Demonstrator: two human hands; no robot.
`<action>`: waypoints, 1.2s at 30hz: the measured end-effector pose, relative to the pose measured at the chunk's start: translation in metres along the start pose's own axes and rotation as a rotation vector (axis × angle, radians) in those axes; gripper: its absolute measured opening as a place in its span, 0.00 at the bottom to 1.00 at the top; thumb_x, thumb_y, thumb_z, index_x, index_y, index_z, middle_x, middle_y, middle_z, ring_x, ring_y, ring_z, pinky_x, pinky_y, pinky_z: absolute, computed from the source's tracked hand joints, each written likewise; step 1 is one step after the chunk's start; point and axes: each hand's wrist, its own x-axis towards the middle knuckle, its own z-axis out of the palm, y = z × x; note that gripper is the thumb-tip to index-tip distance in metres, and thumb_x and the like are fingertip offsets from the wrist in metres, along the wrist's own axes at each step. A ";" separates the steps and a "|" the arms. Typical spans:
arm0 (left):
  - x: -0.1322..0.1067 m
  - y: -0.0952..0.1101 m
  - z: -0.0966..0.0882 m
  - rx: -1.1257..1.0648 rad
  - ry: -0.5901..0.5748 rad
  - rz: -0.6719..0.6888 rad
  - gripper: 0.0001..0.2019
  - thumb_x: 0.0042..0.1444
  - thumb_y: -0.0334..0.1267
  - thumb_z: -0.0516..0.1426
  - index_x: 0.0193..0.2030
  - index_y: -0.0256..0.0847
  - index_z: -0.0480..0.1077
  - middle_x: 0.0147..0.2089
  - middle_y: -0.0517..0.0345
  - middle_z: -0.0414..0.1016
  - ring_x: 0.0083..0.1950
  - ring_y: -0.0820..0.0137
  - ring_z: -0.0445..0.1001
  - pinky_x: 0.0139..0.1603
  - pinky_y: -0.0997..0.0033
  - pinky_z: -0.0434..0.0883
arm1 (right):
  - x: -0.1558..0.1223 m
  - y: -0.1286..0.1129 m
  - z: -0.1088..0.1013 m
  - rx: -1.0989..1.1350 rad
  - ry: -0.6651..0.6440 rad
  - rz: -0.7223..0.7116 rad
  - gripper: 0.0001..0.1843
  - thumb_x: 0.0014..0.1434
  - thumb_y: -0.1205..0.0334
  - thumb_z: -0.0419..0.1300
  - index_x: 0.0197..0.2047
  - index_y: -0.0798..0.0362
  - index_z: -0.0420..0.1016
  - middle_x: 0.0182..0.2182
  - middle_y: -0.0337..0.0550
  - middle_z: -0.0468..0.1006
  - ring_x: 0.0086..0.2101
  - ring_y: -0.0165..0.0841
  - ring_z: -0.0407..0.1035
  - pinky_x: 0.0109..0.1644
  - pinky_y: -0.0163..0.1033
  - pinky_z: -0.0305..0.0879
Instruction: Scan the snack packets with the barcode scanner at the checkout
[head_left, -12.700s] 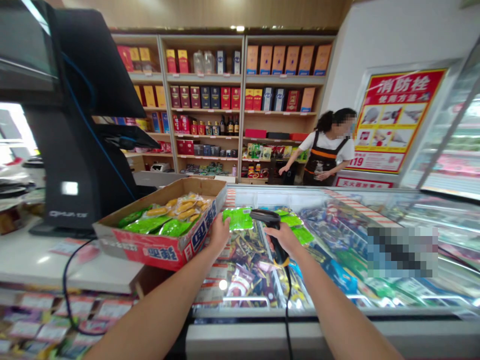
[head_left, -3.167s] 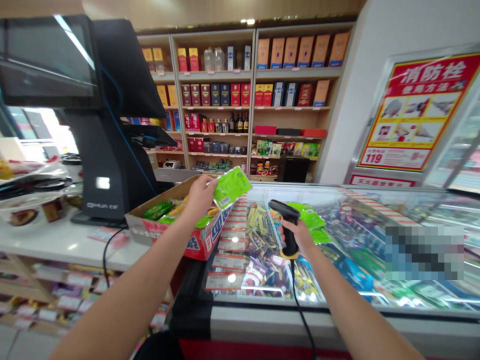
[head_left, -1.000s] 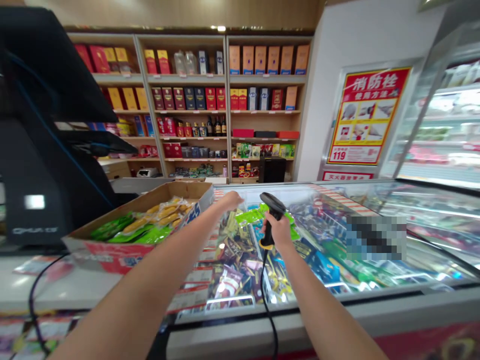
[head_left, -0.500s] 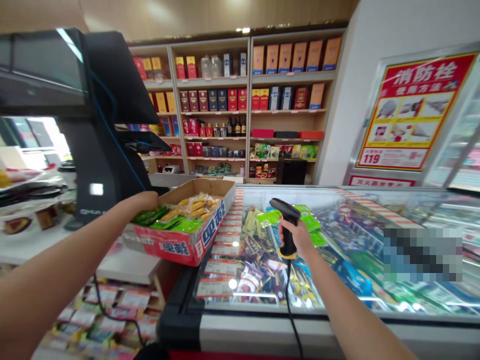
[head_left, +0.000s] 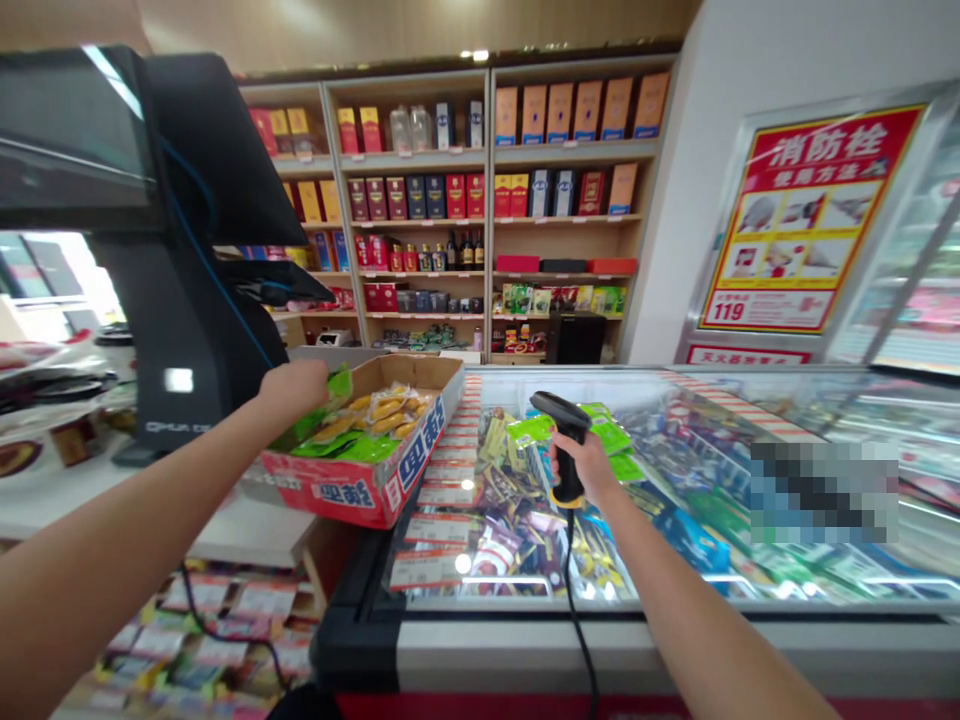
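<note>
My left hand (head_left: 295, 389) is closed on a green snack packet (head_left: 336, 386) and holds it just above the left end of an open cardboard box (head_left: 379, 480) filled with green and yellow packets. The box rests half on the white counter and half on the freezer. My right hand (head_left: 583, 468) grips a black barcode scanner (head_left: 559, 425) by its handle, over the glass lid of the chest freezer (head_left: 675, 470). The scanner's cable (head_left: 574, 610) hangs down over the freezer's front edge. Several green packets (head_left: 611, 435) lie on the glass beside the scanner.
A black point-of-sale terminal (head_left: 176, 270) stands on the white counter (head_left: 247, 525) at the left. Shelves of boxed goods and bottles (head_left: 487, 190) line the back wall. A red fire-hose poster (head_left: 806, 225) hangs at the right, next to a glass-door cooler (head_left: 911, 300).
My left hand has come back from the freezer lid to the box, dipped among the packets and now lifts a green one. My right hand has kept the scanner over the freezer.
</note>
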 end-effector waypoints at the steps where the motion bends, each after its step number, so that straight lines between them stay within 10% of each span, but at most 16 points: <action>1: -0.006 0.014 -0.005 0.053 0.025 0.042 0.11 0.55 0.35 0.54 0.41 0.30 0.71 0.40 0.40 0.76 0.45 0.51 0.74 0.47 0.51 0.69 | 0.000 0.000 0.000 -0.001 -0.003 -0.004 0.15 0.44 0.51 0.68 0.26 0.52 0.71 0.16 0.38 0.70 0.15 0.31 0.62 0.16 0.38 0.60; 6: -0.026 0.076 -0.004 0.138 -0.020 0.302 0.16 0.49 0.42 0.61 0.42 0.34 0.72 0.43 0.34 0.76 0.46 0.47 0.75 0.45 0.55 0.70 | 0.001 0.002 0.000 0.002 -0.001 -0.010 0.16 0.44 0.51 0.68 0.25 0.53 0.70 0.15 0.36 0.70 0.14 0.29 0.61 0.16 0.36 0.60; 12: -0.025 0.094 -0.007 0.060 -0.097 0.413 0.11 0.47 0.36 0.59 0.39 0.38 0.75 0.43 0.41 0.78 0.47 0.51 0.76 0.45 0.63 0.69 | 0.002 0.004 0.000 0.000 0.011 -0.001 0.16 0.45 0.52 0.66 0.24 0.56 0.70 0.15 0.36 0.70 0.13 0.28 0.62 0.16 0.34 0.59; 19: -0.064 0.139 -0.034 -0.227 0.223 0.434 0.09 0.54 0.33 0.53 0.38 0.40 0.74 0.45 0.47 0.77 0.51 0.56 0.73 0.54 0.61 0.64 | 0.002 0.003 0.001 -0.004 0.025 -0.014 0.14 0.44 0.54 0.66 0.27 0.55 0.71 0.15 0.35 0.71 0.14 0.29 0.64 0.16 0.34 0.60; 24: -0.071 0.185 -0.001 -0.754 0.282 0.317 0.07 0.55 0.40 0.55 0.38 0.40 0.70 0.40 0.53 0.75 0.45 0.63 0.72 0.49 0.68 0.66 | 0.003 0.005 -0.001 0.016 0.026 -0.014 0.14 0.44 0.53 0.66 0.27 0.54 0.70 0.16 0.35 0.70 0.14 0.29 0.64 0.16 0.34 0.60; 30: -0.047 0.241 0.075 -1.652 -0.256 -0.103 0.11 0.59 0.39 0.49 0.26 0.40 0.62 0.22 0.61 0.63 0.26 0.73 0.66 0.27 0.75 0.64 | 0.004 0.005 -0.003 0.056 0.022 0.011 0.14 0.45 0.53 0.66 0.31 0.53 0.71 0.16 0.35 0.70 0.15 0.29 0.63 0.16 0.35 0.61; 36: -0.046 0.232 0.127 -2.311 -0.921 -0.276 0.13 0.59 0.28 0.44 0.24 0.39 0.56 0.18 0.65 0.49 0.16 0.80 0.51 0.15 0.83 0.53 | -0.005 -0.004 -0.001 0.047 -0.100 -0.018 0.16 0.46 0.54 0.65 0.35 0.54 0.71 0.17 0.35 0.71 0.15 0.28 0.62 0.17 0.33 0.61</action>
